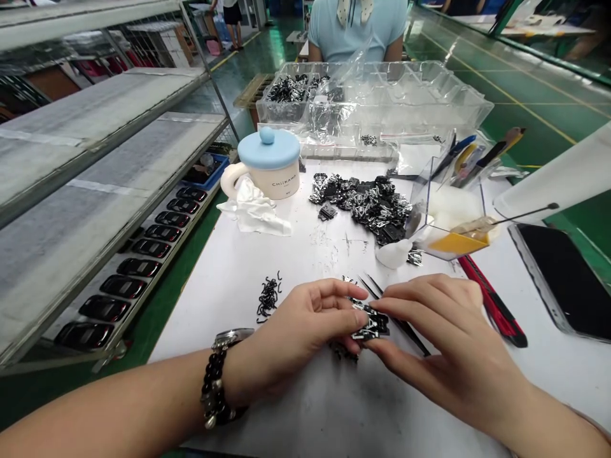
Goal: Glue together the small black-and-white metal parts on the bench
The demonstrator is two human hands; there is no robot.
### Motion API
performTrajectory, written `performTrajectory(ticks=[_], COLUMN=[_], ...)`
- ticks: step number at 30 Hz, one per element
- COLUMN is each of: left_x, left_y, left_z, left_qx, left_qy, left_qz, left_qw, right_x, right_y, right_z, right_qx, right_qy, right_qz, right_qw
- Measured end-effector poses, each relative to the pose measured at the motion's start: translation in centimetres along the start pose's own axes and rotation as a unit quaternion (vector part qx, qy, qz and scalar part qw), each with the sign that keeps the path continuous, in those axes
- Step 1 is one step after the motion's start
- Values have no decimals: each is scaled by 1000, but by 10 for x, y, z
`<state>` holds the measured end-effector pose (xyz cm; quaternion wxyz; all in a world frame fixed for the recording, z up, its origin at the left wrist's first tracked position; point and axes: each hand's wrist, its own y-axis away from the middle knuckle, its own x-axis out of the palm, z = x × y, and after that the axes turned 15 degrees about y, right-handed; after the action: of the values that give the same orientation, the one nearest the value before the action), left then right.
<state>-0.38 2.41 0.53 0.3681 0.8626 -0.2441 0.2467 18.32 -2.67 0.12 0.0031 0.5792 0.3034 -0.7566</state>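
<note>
Between both hands is a small black plastic part with silvery patches (371,323). My left hand (305,331) pinches its left end between thumb and fingers. The thumb and fingertips of my right hand (443,337) grip its right end. Dark tweezers (409,331) lie on the table just behind and under the right fingers. Small dark pieces (344,351) lie beneath my left fingers, partly hidden. To the left is a little pile of black hooked pieces (268,298). Farther back spreads a heap of similar black and silver parts (367,202).
A lidded mug (279,172) and crumpled tissue (258,207) stand back left. On the right are a clear pen holder (453,216), a red cutter knife (494,305) and a phone (563,277). Clear trays (382,105) sit before a person in blue (356,32). Shelving (109,127) flanks the left.
</note>
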Motion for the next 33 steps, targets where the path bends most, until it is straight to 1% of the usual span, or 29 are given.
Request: performTrajectory(ticks=[7,10,17,19,22,25,28,31,33], left_x=[2,3,4,5,6,7,7,6,5], left_y=[0,0,3,6,13,20,26,29,29], left_z=[1,2,7,8,10,12,13,13,12], left_qx=[7,20,75,94,143,223,302,348,361], left_qy=[-6,-17,-32,-41,-81,-168,-270,-334,-355], left_qz=[-12,-13,-3,1,7,21,34,41,49], left_qw=[1000,1000,997,995,986,960,914,875,861], right_x=[0,0,1,0,-2,-5,-8,-11,-13], right_y=[-1,-1,0,0,1,2,0,-3,-4], right_z=[0,0,1,1,1,2,2,1,0], right_qx=[0,3,2,-7,-26,-41,-58,-75,-87], right_qy=[0,1,14,17,12,6,13,25,33], right_qz=[0,-2,-17,-33,-69,-91,-107,-118,-117], right_qw=[1000,1000,1000,999,997,995,992,990,989])
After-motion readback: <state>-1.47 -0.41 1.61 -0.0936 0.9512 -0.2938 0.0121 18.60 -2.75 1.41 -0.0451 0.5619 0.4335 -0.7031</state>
